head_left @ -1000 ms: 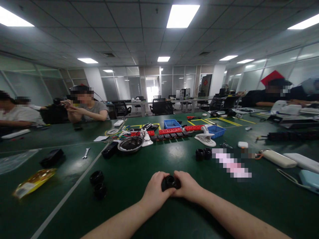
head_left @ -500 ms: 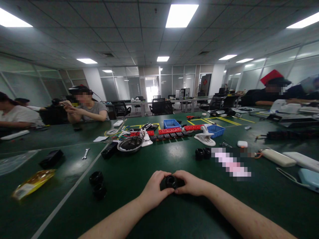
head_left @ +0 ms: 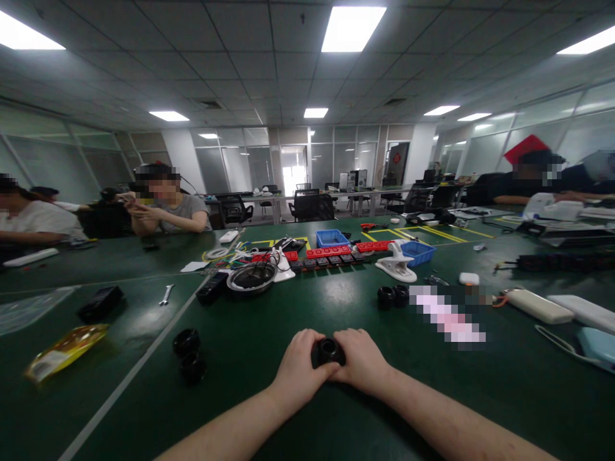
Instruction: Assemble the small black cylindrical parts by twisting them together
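Both my hands are closed around a black round part with a hole in its top (head_left: 328, 349), low over the green table. My left hand (head_left: 302, 365) grips it from the left, thumb along its near side. From the right, my right hand (head_left: 364, 362) wraps around it, its fingers partly hidden. Similar black round parts lie in two pairs: one pair (head_left: 189, 355) to the left of my hands, the other pair (head_left: 393, 296) beyond them to the right. What the held part is exactly, I cannot make out.
A wrench (head_left: 166, 294), a yellow packet (head_left: 67, 352) and a black box (head_left: 100, 304) lie at left. Across the middle are a round dish (head_left: 250, 278), red strips (head_left: 327, 251), blue trays (head_left: 330, 239) and a white clamp (head_left: 396, 266). Several people sit around the table.
My right hand has turned and closed further over the black round part, covering more of its right side. My left hand stays on it. The view has shifted very slightly.
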Available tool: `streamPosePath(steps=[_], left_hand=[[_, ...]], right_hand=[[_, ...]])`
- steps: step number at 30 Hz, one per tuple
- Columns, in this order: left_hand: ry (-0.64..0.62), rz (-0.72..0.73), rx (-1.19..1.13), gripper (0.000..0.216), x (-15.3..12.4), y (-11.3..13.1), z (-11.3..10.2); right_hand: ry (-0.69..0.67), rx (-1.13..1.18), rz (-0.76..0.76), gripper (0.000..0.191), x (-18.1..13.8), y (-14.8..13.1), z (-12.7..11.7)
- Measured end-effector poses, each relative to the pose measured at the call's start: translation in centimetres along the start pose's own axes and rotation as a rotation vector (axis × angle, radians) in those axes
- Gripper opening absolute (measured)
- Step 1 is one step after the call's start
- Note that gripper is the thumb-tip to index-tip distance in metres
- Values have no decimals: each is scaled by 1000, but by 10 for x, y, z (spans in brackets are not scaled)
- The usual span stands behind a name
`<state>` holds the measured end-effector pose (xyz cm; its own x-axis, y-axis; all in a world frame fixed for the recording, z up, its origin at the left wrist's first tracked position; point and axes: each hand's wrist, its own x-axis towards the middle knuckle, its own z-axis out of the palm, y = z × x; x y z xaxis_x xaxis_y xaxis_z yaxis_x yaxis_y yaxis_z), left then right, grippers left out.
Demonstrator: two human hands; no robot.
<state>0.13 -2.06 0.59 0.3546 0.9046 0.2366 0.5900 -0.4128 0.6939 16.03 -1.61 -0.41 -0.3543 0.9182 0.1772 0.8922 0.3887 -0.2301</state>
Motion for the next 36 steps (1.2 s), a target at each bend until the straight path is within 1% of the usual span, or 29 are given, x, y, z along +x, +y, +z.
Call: streamPosePath(steps=[2,3,4,8,10,13,16,19,21,24,25,27,29,30,31,34,36], left_hand=[[-33,57,-14,30,2,-2,-2],[-54,90,-22,31,2,-4,-3],[-74,120,-30,32,3,-5,-4],[-120,170,-46,38,5,-9,-6],[-127,170,-46,39,5,-9,-7],[-121,140,-46,37,4,-7,-6],[-69,65,-31,32,3,-5,-3],[-16,23,-20,29,3,-4,-1],[-11,24,-24,30,4,-5,0],[-48,73,-38,29,5,-9,-1],[-59,95,-44,32,5,-10,-2],[-64,122,-64,48,5,-13,-2],[-56,138,-80,62,4,-15,-3],[-56,149,-80,63,4,-16,-3],[-60,165,-75,59,4,-16,-3],[-69,203,-53,41,5,-15,-4],[-72,208,-61,40,6,-14,-5]], right_hand=[[-34,88,-39,53,0,4,-3],[-64,145,-64,56,0,7,-6],[-97,204,-92,55,0,10,-9],[-208,405,-156,31,1,22,-18],[-231,462,-144,27,2,26,-18],[-202,434,-75,31,2,24,-12],[-99,268,-14,36,2,15,-4],[-9,106,-3,34,1,5,-1],[-5,83,-13,36,1,2,-2],[-46,163,-75,47,-1,5,-7],[-64,199,-100,49,-1,7,-9],[-105,271,-142,49,-1,13,-13],[-142,334,-164,43,-1,18,-16],[-154,362,-173,40,-1,20,-17],[-163,387,-182,36,0,21,-18],[-196,453,-180,25,1,25,-18],[-235,507,-160,23,3,27,-17]])
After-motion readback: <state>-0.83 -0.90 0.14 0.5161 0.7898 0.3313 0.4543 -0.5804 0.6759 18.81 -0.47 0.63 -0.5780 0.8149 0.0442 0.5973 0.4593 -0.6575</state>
